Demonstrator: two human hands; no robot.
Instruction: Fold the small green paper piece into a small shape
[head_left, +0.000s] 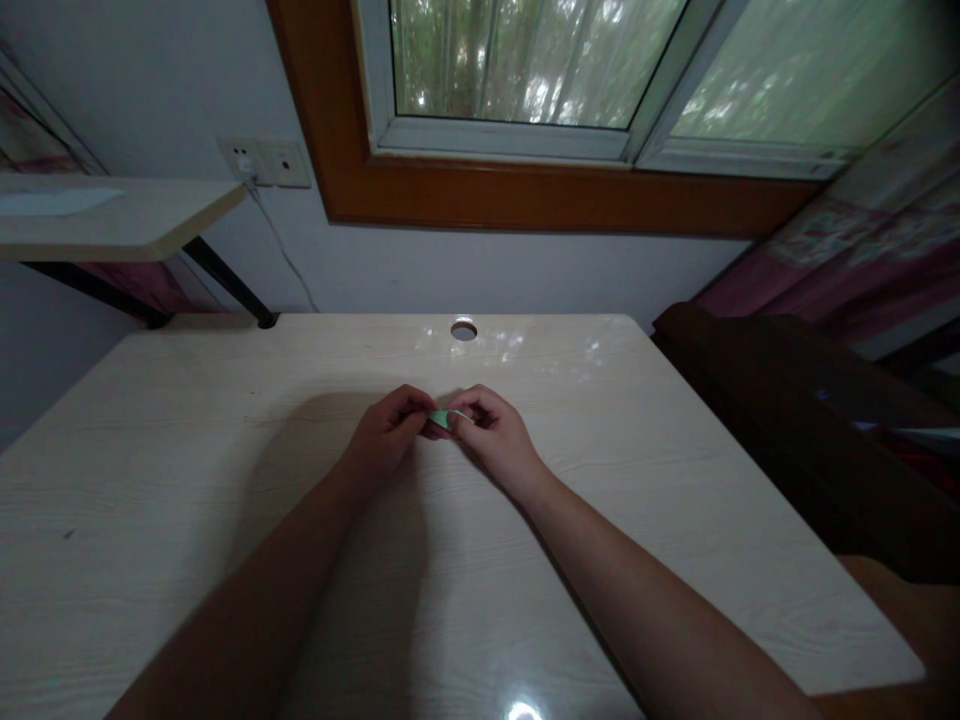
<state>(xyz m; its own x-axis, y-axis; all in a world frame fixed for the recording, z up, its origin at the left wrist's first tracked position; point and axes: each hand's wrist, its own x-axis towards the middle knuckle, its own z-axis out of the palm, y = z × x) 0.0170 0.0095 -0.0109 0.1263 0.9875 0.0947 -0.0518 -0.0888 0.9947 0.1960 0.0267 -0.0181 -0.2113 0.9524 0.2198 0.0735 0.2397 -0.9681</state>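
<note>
A small green piece (439, 419) is sitting between the fingertips, over the far half of the table (637, 480), with the round hole (464, 331) lying just past 12 o'clock from it. At 9 o'clock the left hand (390, 428) is pinching its left end, thumb and curled fingers closing on it; at 3 o'clock the right hand (493, 430) is gripping the other end, its thumb pressing near the visible face. The fingers are hiding much of the piece, so I can't tell its full shape, or whether it is touching the table. For good handling, both pinches should probably be staying light and level, one side steadying while the other is working, with thumbs leaving the middle in sight. A shadow (300, 480) is spreading toward 8 o'clock, so tilting the piece toward the window (517, 60) may be helping.
</note>
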